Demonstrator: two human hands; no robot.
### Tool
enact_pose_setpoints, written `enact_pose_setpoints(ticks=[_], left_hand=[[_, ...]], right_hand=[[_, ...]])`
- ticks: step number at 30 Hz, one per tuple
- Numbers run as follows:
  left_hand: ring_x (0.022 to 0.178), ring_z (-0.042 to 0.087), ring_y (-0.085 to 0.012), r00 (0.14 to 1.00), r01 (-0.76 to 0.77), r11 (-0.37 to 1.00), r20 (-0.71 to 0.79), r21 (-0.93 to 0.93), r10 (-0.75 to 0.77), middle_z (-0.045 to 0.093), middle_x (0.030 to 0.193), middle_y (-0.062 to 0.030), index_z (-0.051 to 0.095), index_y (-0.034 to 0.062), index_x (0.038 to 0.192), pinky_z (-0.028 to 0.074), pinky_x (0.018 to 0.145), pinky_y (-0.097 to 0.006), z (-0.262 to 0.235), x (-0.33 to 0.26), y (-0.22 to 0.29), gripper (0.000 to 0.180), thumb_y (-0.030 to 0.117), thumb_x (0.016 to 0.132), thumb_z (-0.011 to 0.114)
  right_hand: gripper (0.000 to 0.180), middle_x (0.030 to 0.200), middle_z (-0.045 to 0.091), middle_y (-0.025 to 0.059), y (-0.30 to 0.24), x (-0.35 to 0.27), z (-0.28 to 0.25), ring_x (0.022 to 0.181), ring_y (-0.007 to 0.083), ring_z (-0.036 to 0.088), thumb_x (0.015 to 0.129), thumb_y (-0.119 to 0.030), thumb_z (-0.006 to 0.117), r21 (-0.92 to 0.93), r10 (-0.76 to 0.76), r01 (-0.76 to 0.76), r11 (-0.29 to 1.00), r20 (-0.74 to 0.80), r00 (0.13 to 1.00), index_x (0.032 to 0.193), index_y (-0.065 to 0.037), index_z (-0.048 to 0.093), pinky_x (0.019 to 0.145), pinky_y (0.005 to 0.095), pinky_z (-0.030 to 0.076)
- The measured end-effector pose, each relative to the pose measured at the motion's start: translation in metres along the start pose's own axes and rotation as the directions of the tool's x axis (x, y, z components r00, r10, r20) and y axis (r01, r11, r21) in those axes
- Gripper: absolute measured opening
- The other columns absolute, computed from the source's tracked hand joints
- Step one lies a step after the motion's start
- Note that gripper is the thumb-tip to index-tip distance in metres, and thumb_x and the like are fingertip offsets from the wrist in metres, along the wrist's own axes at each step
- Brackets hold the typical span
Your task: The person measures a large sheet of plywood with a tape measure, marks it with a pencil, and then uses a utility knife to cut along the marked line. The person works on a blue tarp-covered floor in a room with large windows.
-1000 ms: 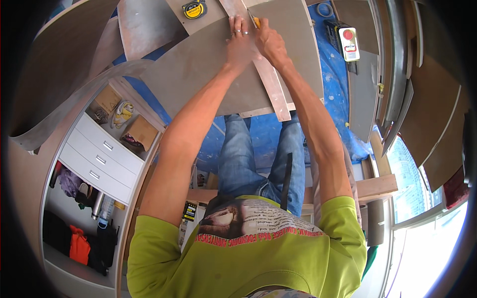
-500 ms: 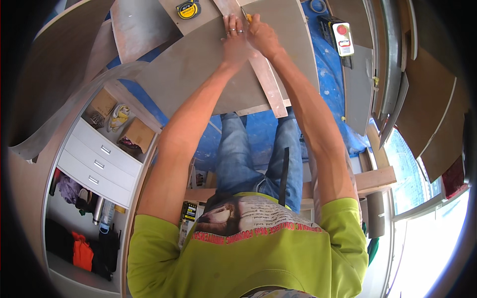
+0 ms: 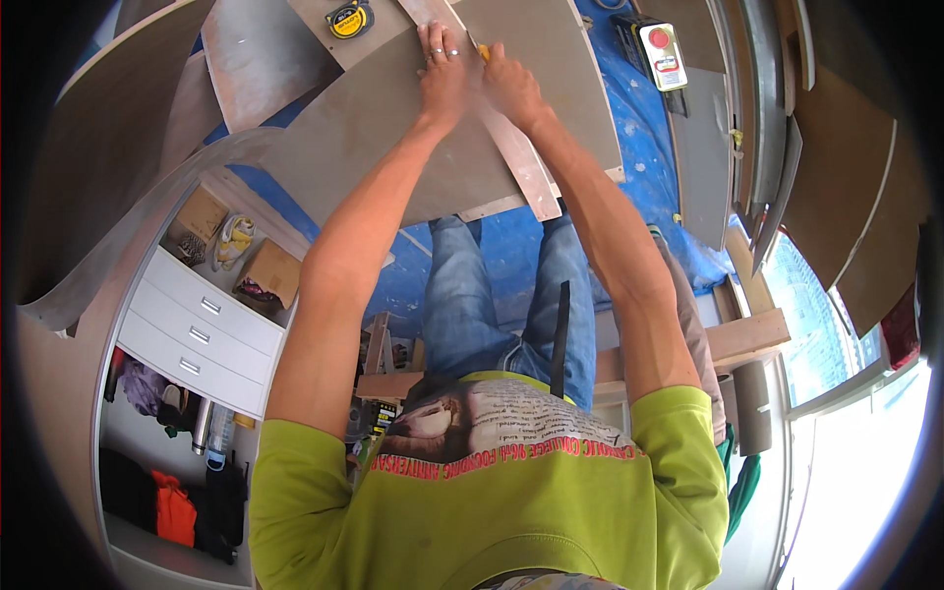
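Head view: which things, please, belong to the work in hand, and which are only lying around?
In the job:
- slim yellow tool, in the right hand
- pale strip, under the left hand
- gray sheet beneath

Apparently lying around:
- tape measure, possibly used too
- red-capped can
- orange cloth

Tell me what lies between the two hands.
In the head view, a pale strip runs between the left hand and right hand, over the grey-brown sheet.
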State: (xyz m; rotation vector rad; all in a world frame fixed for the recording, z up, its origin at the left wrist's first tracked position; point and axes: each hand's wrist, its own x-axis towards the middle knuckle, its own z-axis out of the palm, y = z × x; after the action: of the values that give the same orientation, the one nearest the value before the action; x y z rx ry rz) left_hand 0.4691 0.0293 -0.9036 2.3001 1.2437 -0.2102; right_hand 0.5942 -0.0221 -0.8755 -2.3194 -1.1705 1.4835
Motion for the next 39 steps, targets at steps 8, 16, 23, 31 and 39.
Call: enact_pose_setpoints(ticks=[8,16,23,31,39], left_hand=[[0.154,0.002,-0.0361,0.975,0.122,0.992,0.185,0.035,-0.126,0.003,0.164,-0.0161,0.014,-0.0071,0.152,0.046,0.109,-0.056,-0.023,0.001,0.018,0.131,0.030,0.058,0.097],[0.154,0.001,-0.0357,0.969,0.144,0.989,0.198,0.043,-0.150,0.002,0.164,-0.0157,0.013,-0.0062,0.153,0.042,0.115,-0.051,-0.022,0.001,0.019,0.131,0.029,0.058,0.097],[0.154,0.003,-0.0380,0.993,0.072,0.997,0.097,0.017,-0.074,0.005,0.163,-0.0156,0.015,-0.0057,0.152,0.047,0.107,-0.056,-0.011,-0.001,0.008,0.130,0.031,0.057,0.097],[0.154,0.003,-0.0359,0.977,0.119,0.988,0.168,0.100,-0.134,0.003,0.163,-0.0150,0.012,-0.0056,0.153,0.038,0.119,-0.043,-0.021,0.001,0.014,0.135,0.033,0.055,0.098],[0.153,0.001,-0.0402,0.995,0.026,1.000,0.099,-0.010,-0.025,0.007,0.162,-0.0201,0.012,-0.0105,0.152,0.040,0.112,-0.059,-0.013,-0.005,0.014,0.139,0.031,0.051,0.098]], right_hand=[[0.027,0.086,0.065,0.0347,0.085,-0.084,0.025,0.082,0.0535,0.064,0.098,-0.017,0.048,0.067,-0.013,0.013,0.998,-0.001,1.000,0.119,-0.002,0.043,0.074,0.0605,0.050],[0.030,0.074,0.063,0.0127,0.104,-0.104,0.025,0.059,0.0236,0.063,0.105,-0.028,0.052,0.759,0.112,-0.116,0.641,0.057,0.992,0.123,-0.003,0.049,0.056,0.0369,0.052],[0.038,0.080,0.059,0.0047,0.086,-0.093,-0.001,0.061,0.0127,0.058,0.105,-0.033,0.052,0.926,-0.015,-0.213,0.310,0.229,0.973,0.130,-0.005,0.049,0.053,0.0289,0.048],[0.037,0.080,0.052,0.0021,0.080,-0.093,0.000,0.059,0.0120,0.050,0.105,-0.026,0.049,0.958,-0.087,-0.246,0.149,0.260,0.962,0.135,-0.006,0.041,0.054,0.0297,0.047],[0.040,0.078,0.050,0.0028,0.084,-0.067,0.036,0.061,0.0126,0.052,0.105,-0.022,0.046,0.857,-0.064,-0.079,0.510,0.130,0.990,0.139,-0.007,0.032,0.056,0.0316,0.049]])
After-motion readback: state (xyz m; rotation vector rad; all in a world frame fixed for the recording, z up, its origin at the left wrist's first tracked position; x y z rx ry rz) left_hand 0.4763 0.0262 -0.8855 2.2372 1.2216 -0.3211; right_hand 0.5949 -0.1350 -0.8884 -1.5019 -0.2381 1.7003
